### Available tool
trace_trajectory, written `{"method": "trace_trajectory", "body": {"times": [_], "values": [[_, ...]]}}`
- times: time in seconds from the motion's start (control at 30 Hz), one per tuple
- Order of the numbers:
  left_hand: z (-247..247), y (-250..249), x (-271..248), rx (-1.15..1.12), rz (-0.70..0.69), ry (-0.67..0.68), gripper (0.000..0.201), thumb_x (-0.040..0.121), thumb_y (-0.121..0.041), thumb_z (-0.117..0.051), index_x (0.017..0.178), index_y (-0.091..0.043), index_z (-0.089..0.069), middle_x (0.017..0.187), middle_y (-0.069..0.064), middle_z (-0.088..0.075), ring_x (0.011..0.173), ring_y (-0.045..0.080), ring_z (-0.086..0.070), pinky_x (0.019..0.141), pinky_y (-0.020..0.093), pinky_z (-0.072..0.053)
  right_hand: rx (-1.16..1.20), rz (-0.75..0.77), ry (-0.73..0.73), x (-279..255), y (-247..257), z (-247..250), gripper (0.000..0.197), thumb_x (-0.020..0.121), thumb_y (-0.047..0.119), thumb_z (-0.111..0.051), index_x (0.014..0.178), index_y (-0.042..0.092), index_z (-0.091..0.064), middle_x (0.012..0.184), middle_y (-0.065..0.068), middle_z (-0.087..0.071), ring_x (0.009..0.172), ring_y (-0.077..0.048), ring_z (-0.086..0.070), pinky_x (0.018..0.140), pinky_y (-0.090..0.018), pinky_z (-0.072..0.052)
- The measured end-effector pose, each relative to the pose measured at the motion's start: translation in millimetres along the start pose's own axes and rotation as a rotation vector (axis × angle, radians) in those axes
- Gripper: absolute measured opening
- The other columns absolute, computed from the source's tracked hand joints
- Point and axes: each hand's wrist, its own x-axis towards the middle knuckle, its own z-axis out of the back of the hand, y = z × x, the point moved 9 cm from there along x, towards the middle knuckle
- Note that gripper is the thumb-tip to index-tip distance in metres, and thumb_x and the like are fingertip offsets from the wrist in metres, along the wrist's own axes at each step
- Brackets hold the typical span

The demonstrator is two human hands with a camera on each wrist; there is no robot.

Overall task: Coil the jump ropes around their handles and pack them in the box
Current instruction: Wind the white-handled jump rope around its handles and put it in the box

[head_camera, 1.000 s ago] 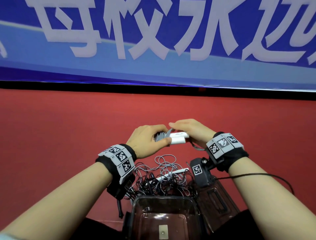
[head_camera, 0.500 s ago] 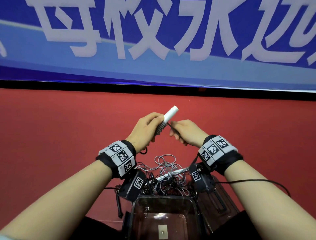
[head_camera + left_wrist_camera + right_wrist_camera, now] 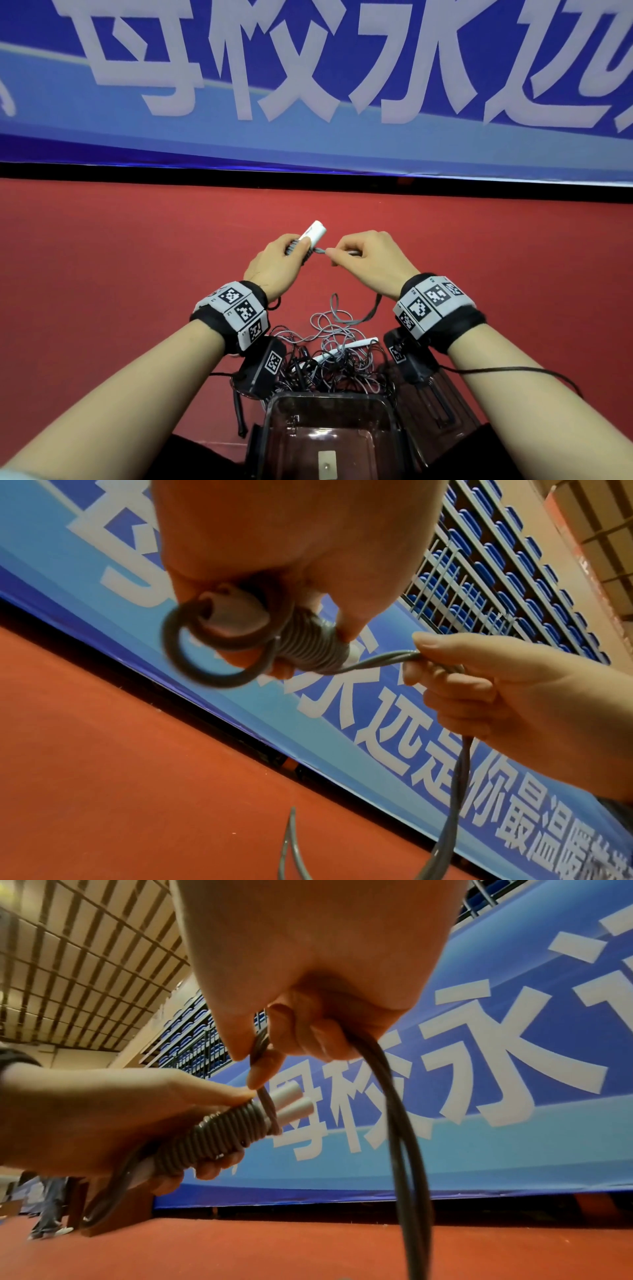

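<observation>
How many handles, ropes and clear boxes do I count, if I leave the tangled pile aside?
white handles, held in the left hand: 2
grey rope, pinched by the right hand: 1
clear box: 1
Total: 4

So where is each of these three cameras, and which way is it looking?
Head: worn on the head, looking forward and down at both forearms, the left hand, the right hand and the clear box.
Left wrist: under the left hand, looking along it at the coiled rope.
Right wrist: under the right hand, looking along it at the loose rope strand.
All share both hands, the white handles and the blue banner.
</observation>
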Motion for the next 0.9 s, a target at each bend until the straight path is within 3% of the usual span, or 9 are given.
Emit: {"method": "trace_trajectory", "body": {"times": [0.1, 0.17, 0.37, 0.47, 0.6, 0.67, 0.77, 0.83, 0.9], "values": [[-7.0, 3.9, -2.6, 0.18, 0.049, 0.075, 0.042, 0.099, -0.055, -0.031, 0.127, -0.03, -0.049, 0.105, 0.003, -0.066, 0.086, 0.028, -0.061, 0.076, 0.037, -0.048, 0.017, 0.036, -0.003, -0.5, 9.2, -1.9, 0.025, 0.086, 0.046, -0.064, 0.069, 0.029, -0.071, 0.05, 0.018, -0.054, 0.052, -0.005, -0.047, 0.057, -0.026, -0.035], [-6.0, 1.0, -5.4, 0.351, 0.022, 0.074, 0.042, 0.101, -0.054, -0.028, 0.13, -0.03, -0.047, 0.108, 0.004, -0.066, 0.092, 0.028, -0.06, 0.074, 0.035, -0.043, 0.048, 0.049, 0.018, -1.8, 14.3, -4.8, 0.024, 0.086, 0.045, -0.063, 0.07, 0.029, -0.072, 0.051, 0.015, -0.055, 0.051, -0.006, -0.045, 0.056, -0.026, -0.035], [-0.6, -18.0, -14.6, 0.611, -0.104, 0.041, 0.036, 0.099, -0.054, -0.031, 0.112, -0.03, -0.053, 0.089, -0.003, -0.061, 0.077, 0.024, -0.051, 0.065, 0.032, -0.035, 0.19, -0.011, 0.077, -2.2, 15.2, -7.4, 0.024, 0.093, 0.03, -0.059, 0.078, 0.016, -0.073, 0.041, 0.013, -0.042, 0.041, -0.005, -0.041, 0.047, -0.028, -0.043], [-0.2, -28.5, -18.5, 0.656, -0.221, 0.009, 0.04, 0.095, -0.059, -0.027, 0.098, -0.031, -0.055, 0.077, -0.007, -0.058, 0.07, 0.022, -0.053, 0.059, 0.031, -0.034, 0.202, -0.014, 0.061, -0.3, 12.7, -5.2, 0.027, 0.095, 0.032, -0.057, 0.077, 0.018, -0.072, 0.049, 0.011, -0.042, 0.046, -0.005, -0.035, 0.051, -0.024, -0.03], [-4.9, -44.7, -28.3, 0.571, -0.389, 0.026, 0.051, 0.09, -0.063, -0.01, 0.087, -0.033, -0.051, 0.078, -0.008, -0.06, 0.073, 0.018, -0.058, 0.061, 0.03, -0.038, 0.332, -0.046, 0.008, 5.4, -2.1, -0.1, 0.032, 0.096, 0.032, -0.055, 0.067, 0.025, -0.067, 0.063, -0.001, -0.051, 0.057, -0.009, -0.041, 0.061, -0.029, -0.035], [-7.0, -50.6, -31.8, 0.552, -0.419, 0.044, 0.064, 0.082, -0.078, -0.008, 0.089, -0.035, -0.054, 0.077, -0.009, -0.061, 0.068, 0.013, -0.055, 0.057, 0.029, -0.034, 0.374, -0.066, 0.019, 7.0, -6.5, -1.6, 0.034, 0.096, 0.035, -0.055, 0.064, 0.028, -0.067, 0.068, -0.006, -0.053, 0.064, -0.013, -0.045, 0.066, -0.032, -0.038], [-7.7, -57.4, -34.1, 0.612, -0.471, 0.028, 0.068, 0.073, -0.09, -0.023, 0.092, -0.035, -0.058, 0.073, -0.011, -0.061, 0.063, 0.008, -0.053, 0.053, 0.027, -0.031, 0.407, -0.095, 0.075, 6.5, -8.1, -4.2, 0.033, 0.098, 0.029, -0.055, 0.067, 0.022, -0.067, 0.072, 0.0, -0.061, 0.068, -0.005, -0.053, 0.068, -0.019, -0.044], [-7.2, -59.4, -36.1, 0.62, -0.505, 0.027, 0.061, 0.076, -0.086, -0.033, 0.09, -0.033, -0.058, 0.072, -0.011, -0.061, 0.066, 0.01, -0.056, 0.055, 0.028, -0.037, 0.43, -0.097, 0.11, 4.6, -6.9, -4.4, 0.031, 0.098, 0.023, -0.055, 0.072, 0.013, -0.067, 0.069, 0.009, -0.063, 0.064, 0.002, -0.055, 0.062, -0.009, -0.043], [-4.6, -61.3, -37.9, 0.563, -0.526, 0.031, 0.051, 0.079, -0.082, -0.035, 0.09, -0.037, -0.057, 0.074, -0.014, -0.061, 0.068, 0.009, -0.056, 0.059, 0.029, -0.041, 0.432, -0.124, 0.11, 3.6, -11.7, -2.2, 0.027, 0.098, 0.021, -0.056, 0.078, 0.008, -0.069, 0.056, 0.017, -0.06, 0.054, 0.007, -0.052, 0.056, -0.008, -0.039]]}}
